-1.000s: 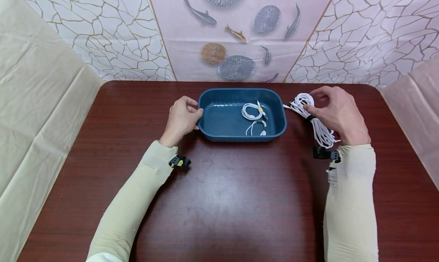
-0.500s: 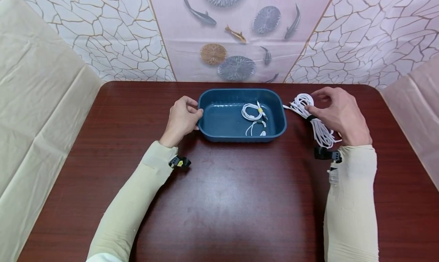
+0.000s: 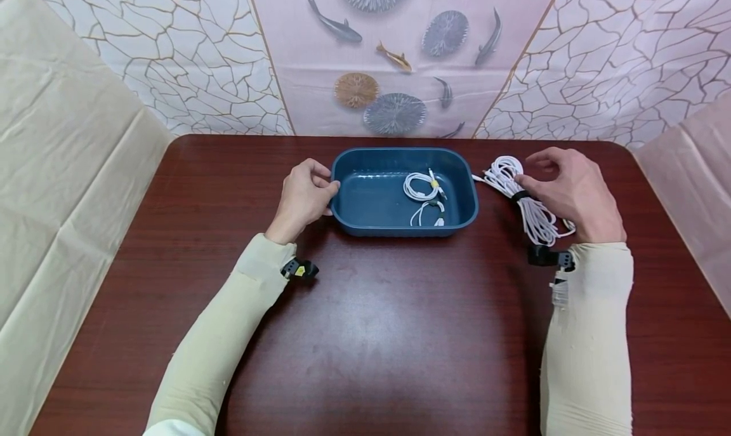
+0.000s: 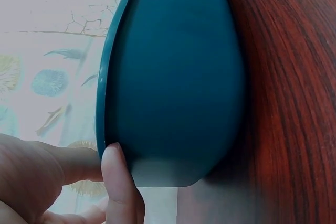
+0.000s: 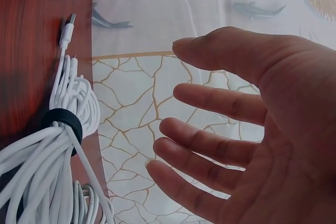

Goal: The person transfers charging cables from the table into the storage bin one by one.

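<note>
My left hand (image 3: 302,198) pinches the left end of a blue plastic bin (image 3: 400,231). In the left wrist view the thumb (image 4: 119,182) lies against the bin's outer wall just under the rim. Inside the bin are a coiled white cable (image 3: 408,183) with a yellow tie and a smaller white cable (image 3: 439,221) with a dark tie. To the bin's right lies a thick bundle of white cable (image 3: 537,223), bound by a black strap (image 5: 62,121). My right hand (image 3: 577,191) hovers beside this bundle with fingers spread apart, holding nothing, as the right wrist view shows.
The bin and bundle are on a dark red wooden table (image 3: 354,334), near its far edge. A patterned cloth (image 3: 400,74) with fish hangs behind it. More thin cable (image 5: 89,203) shows beside the bundle in the right wrist view.
My right hand has drifted slightly right, away from the cable bundle, uncovering a bit more of it. The left hand and the bin have stayed in place.
</note>
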A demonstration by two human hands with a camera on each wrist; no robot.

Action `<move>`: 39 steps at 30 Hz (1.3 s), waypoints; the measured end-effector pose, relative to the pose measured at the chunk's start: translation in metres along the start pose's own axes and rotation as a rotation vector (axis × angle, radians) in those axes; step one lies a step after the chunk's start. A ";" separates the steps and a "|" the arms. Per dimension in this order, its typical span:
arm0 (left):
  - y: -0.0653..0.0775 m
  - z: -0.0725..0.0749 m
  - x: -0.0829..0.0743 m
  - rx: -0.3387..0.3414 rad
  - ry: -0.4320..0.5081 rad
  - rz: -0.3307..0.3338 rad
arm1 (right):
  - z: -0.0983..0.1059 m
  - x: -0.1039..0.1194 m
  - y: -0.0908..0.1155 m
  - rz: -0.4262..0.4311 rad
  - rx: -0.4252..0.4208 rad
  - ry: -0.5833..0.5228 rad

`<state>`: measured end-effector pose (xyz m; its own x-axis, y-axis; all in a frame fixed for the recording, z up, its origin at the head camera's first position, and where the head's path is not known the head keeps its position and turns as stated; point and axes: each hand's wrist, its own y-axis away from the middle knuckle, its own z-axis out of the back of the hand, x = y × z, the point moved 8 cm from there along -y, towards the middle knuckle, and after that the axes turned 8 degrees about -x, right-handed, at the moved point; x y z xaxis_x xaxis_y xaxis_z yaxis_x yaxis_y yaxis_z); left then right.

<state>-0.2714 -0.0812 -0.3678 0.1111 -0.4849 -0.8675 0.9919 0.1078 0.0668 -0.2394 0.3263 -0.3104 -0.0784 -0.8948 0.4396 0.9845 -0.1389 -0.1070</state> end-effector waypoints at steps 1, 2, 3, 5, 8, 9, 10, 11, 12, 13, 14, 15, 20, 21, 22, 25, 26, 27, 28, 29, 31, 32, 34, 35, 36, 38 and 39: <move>0.000 0.000 0.000 0.001 -0.002 0.001 | 0.000 -0.001 0.001 -0.003 0.001 -0.002; 0.000 0.000 0.000 0.002 -0.002 0.003 | 0.001 -0.002 0.001 -0.003 0.000 -0.002; 0.000 0.000 0.000 0.002 -0.002 0.004 | 0.001 -0.003 0.001 -0.007 0.000 -0.002; 0.000 0.000 -0.001 0.003 0.000 0.007 | 0.002 -0.005 0.002 -0.007 0.001 0.004; -0.001 0.001 -0.001 0.000 0.008 0.007 | 0.003 -0.009 0.001 -0.020 0.001 0.010; -0.001 0.001 0.000 0.000 0.010 0.006 | 0.004 -0.010 0.002 -0.024 0.001 0.009; -0.001 0.002 0.000 -0.002 0.012 0.005 | 0.004 -0.011 0.002 -0.027 0.001 0.008; -0.001 0.002 0.000 -0.004 0.013 0.004 | 0.004 -0.012 0.002 -0.032 -0.001 0.004; -0.001 0.003 0.000 -0.006 0.014 0.005 | 0.005 -0.013 0.002 -0.034 -0.002 0.001; -0.001 0.003 0.000 -0.007 0.014 0.005 | 0.006 -0.014 0.002 -0.037 -0.005 0.000; -0.001 0.004 0.000 -0.008 0.014 0.005 | 0.006 -0.015 0.002 -0.039 -0.005 -0.003; -0.001 0.004 0.000 -0.008 0.015 0.005 | 0.007 -0.015 0.002 -0.038 -0.007 -0.003; -0.001 0.004 -0.002 -0.010 0.012 0.003 | 0.008 -0.020 0.001 -0.045 -0.008 -0.006; -0.001 0.004 -0.002 -0.011 0.011 0.002 | 0.008 -0.021 0.001 -0.043 -0.008 -0.004; -0.001 0.004 -0.002 -0.012 0.010 0.001 | 0.008 -0.022 0.001 -0.044 -0.007 -0.004; -0.001 0.004 -0.003 -0.009 0.020 0.001 | 0.008 -0.023 0.001 -0.043 -0.008 -0.004; -0.001 0.004 -0.003 -0.007 0.023 0.000 | 0.008 -0.024 0.001 -0.043 -0.009 -0.004; -0.001 0.004 -0.004 -0.005 0.026 0.000 | 0.008 -0.025 0.001 -0.043 -0.010 -0.004; 0.000 0.004 -0.004 -0.004 0.029 0.001 | 0.008 -0.025 0.001 -0.045 -0.011 -0.005; 0.000 0.004 -0.004 -0.003 0.030 0.002 | 0.008 -0.025 0.002 -0.047 -0.011 -0.007; 0.000 0.004 -0.004 -0.001 0.029 0.000 | 0.009 -0.028 0.002 -0.053 -0.007 -0.006; 0.000 0.004 -0.004 -0.002 0.027 -0.001 | 0.009 -0.029 0.002 -0.054 -0.007 -0.005; 0.000 0.005 -0.004 -0.004 0.026 -0.002 | 0.009 -0.031 0.002 -0.060 -0.005 -0.005; 0.000 0.005 -0.004 -0.004 0.025 -0.002 | 0.010 -0.031 0.002 -0.060 -0.005 -0.004; 0.000 0.005 -0.004 -0.005 0.024 -0.002 | 0.010 -0.032 0.002 -0.060 -0.006 -0.003; 0.000 0.005 -0.004 -0.006 0.019 0.000 | 0.010 -0.033 0.001 -0.059 -0.011 -0.003; 0.000 0.005 -0.004 -0.006 0.018 0.000 | 0.010 -0.033 0.001 -0.058 -0.012 -0.003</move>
<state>-0.2719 -0.0834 -0.3621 0.1103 -0.4691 -0.8762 0.9915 0.1129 0.0644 -0.2342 0.3602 -0.3160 -0.1346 -0.8837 0.4483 0.9763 -0.1956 -0.0925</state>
